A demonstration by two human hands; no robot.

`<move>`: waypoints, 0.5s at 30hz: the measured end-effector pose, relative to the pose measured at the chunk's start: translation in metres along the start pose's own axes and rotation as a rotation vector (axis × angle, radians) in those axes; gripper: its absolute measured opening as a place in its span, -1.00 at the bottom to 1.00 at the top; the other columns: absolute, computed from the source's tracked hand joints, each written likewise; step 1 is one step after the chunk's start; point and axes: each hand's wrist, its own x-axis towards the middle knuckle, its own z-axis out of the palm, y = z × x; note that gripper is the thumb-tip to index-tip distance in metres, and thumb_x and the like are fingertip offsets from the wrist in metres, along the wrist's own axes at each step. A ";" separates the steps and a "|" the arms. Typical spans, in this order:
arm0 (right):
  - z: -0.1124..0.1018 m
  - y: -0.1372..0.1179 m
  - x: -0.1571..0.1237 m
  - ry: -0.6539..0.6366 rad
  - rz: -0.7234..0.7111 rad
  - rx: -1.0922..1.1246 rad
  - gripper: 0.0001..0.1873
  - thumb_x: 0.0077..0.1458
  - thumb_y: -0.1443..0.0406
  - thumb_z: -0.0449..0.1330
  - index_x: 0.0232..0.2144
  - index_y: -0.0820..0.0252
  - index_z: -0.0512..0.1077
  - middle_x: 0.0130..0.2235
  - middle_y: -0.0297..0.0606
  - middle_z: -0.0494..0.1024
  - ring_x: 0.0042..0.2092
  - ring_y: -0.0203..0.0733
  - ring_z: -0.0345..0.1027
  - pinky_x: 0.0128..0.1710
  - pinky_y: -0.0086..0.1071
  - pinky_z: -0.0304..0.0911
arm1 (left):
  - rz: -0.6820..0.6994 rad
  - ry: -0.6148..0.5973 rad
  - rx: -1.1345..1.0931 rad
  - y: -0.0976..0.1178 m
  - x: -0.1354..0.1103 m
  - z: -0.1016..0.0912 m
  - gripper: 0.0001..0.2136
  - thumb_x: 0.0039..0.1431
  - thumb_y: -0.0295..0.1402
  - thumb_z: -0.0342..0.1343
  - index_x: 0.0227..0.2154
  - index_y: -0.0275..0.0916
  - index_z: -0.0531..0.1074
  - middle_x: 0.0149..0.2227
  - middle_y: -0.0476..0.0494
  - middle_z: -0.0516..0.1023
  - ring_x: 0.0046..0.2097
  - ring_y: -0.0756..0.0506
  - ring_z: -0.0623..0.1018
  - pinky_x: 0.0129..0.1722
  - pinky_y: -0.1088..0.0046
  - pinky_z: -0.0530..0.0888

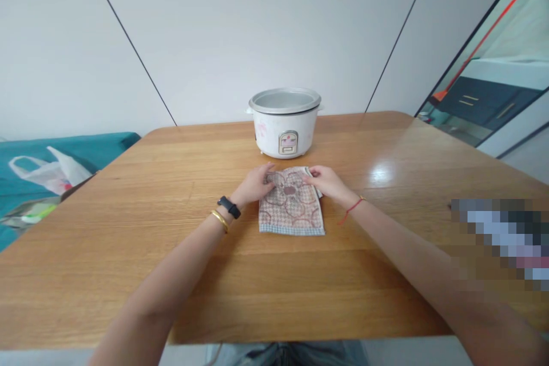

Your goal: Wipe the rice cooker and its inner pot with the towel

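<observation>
A folded patterned towel (290, 206), with reddish loops, a dark centre patch and a blue-checked lower edge, lies on the wooden table in front of me. At its upper left edge, my left hand (254, 184) grips the cloth, thumb on top and fingers along the far side. My right hand (328, 182) pinches the upper right corner between thumb and fingers, where a lower layer sticks out a little. Just beyond the towel stands a white rice cooker (285, 126), lidless, with a grey inner pot rim and a small front panel.
The wooden table (128, 229) reaches toward a white panelled wall (214, 28). A blurred-out item (510, 240) lies at the right. Left of the table, a white plastic bag (55, 171) rests on a teal seat (107, 143). A dark cabinet (484, 100) shows far right.
</observation>
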 end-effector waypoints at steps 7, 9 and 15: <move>0.007 -0.024 -0.011 -0.021 -0.080 0.237 -0.85 -0.06 0.26 0.30 -0.37 0.17 0.51 -0.30 -0.29 0.63 -0.21 -0.18 0.47 -0.13 -0.32 0.38 | 0.073 0.064 0.168 0.045 0.009 0.000 -0.25 -0.11 -0.16 0.39 0.18 -0.23 0.31 0.18 -0.38 0.36 0.24 -0.45 0.32 0.26 -0.16 0.17; 0.012 -0.032 -0.017 0.036 0.011 0.377 -0.83 -0.03 0.24 0.31 -0.35 0.17 0.48 -0.32 -0.29 0.61 -0.26 -0.18 0.47 -0.20 -0.32 0.39 | 0.046 0.115 0.123 0.069 -0.004 0.005 -0.35 -0.09 -0.03 0.37 0.01 -0.28 0.38 0.02 -0.37 0.44 0.09 -0.39 0.43 0.10 0.01 0.38; 0.025 -0.040 -0.027 -0.015 0.093 0.545 -0.64 -0.08 0.33 0.35 -0.22 0.09 0.33 -0.30 -0.30 0.55 -0.31 -0.19 0.47 -0.30 -0.30 0.41 | -0.139 -0.053 0.072 0.094 -0.036 0.017 -0.70 -0.04 -0.16 0.31 -0.30 -0.17 0.41 -0.30 -0.19 0.52 -0.29 -0.25 0.52 -0.31 0.24 0.38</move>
